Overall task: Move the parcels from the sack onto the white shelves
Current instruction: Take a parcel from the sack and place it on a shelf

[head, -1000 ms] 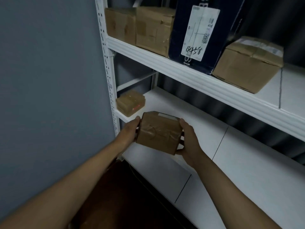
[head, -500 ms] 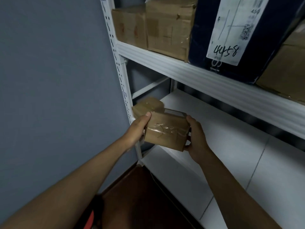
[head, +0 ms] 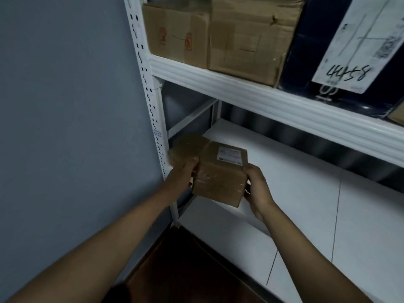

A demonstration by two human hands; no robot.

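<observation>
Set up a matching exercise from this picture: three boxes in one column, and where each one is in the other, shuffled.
Things:
1. labelled parcel
2. small taped parcel
3. dark blue box

Places:
A. upper shelf, marked 4458
B. lower shelf, in the left corner by the post
C. held between left hand and right hand

Pairs: 1-C, 2-B, 3-A
</observation>
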